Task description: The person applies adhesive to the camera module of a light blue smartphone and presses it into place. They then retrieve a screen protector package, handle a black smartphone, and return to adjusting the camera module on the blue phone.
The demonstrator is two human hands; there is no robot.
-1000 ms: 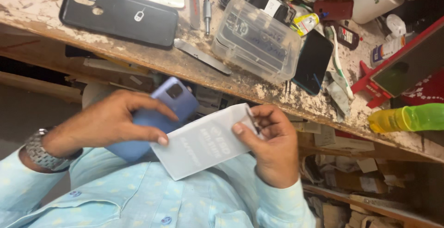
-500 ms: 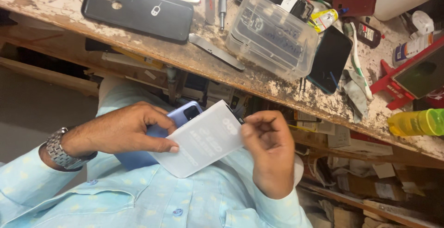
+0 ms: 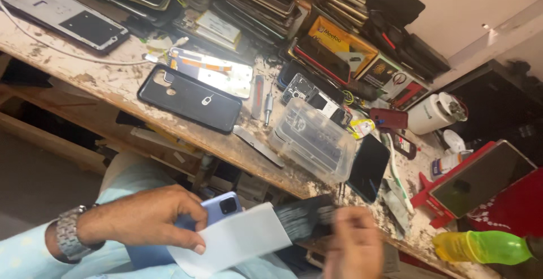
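Since a second ago: a dark flat piece (image 3: 305,219) now shows sliding out of the open end of the white sleeve (image 3: 235,244); before, only the closed white sleeve was seen. Contents appear partly withdrawn.

Left hand (image 3: 144,219): knuckles up, fingers curled, thumb pinning the sleeve against the blue phone (image 3: 218,208) underneath; firm closed grip on both. Watch on that wrist.

Right hand (image 3: 353,245): motion-blurred at the dark piece's end; cannot tell if the fingers clamp it.

All held below the workbench's (image 3: 113,86) near edge, over the lap. Clear plastic box (image 3: 312,140) sits near that edge.
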